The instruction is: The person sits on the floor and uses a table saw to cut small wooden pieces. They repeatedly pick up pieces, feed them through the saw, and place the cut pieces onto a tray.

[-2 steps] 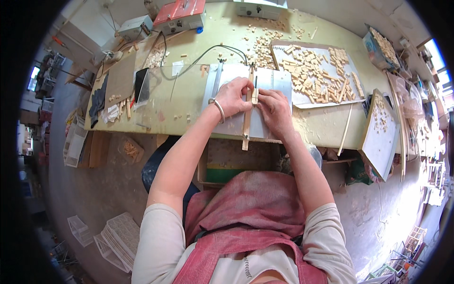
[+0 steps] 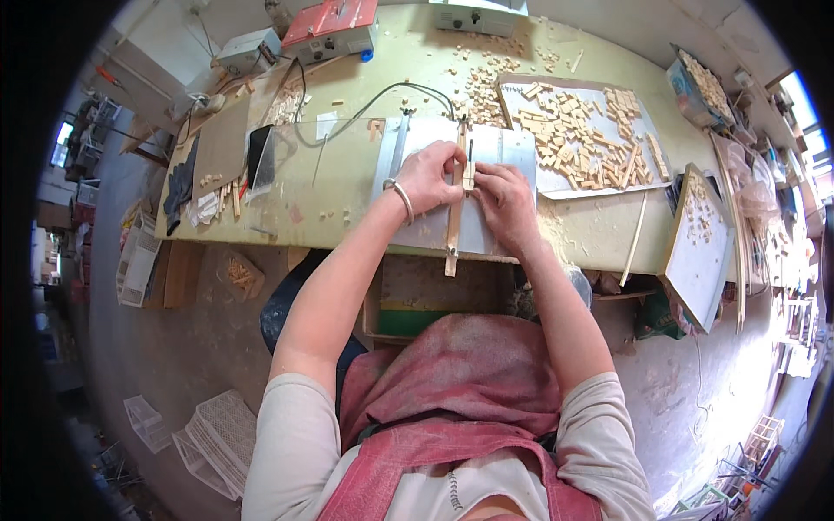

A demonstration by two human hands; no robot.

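A small light wooden block (image 2: 469, 175) sits against a narrow wooden fence strip (image 2: 453, 227) on a metal machine table (image 2: 413, 230), with a dark slot running beyond it. My left hand (image 2: 427, 181), a bangle on its wrist, pinches at the block from the left with curled fingers. From the right, my right hand (image 2: 508, 200) has its bent fingers pressed on the same block.
A lined tray of wooden pieces (image 2: 657, 179) lies right, a tilted board (image 2: 693, 282) beside it. Clear sheet (image 2: 287, 182), cardboard (image 2: 221, 143) and dark gloves (image 2: 178, 187) lie left. Cable (image 2: 408, 84), red-topped box (image 2: 326, 35) and scattered pieces are at the back.
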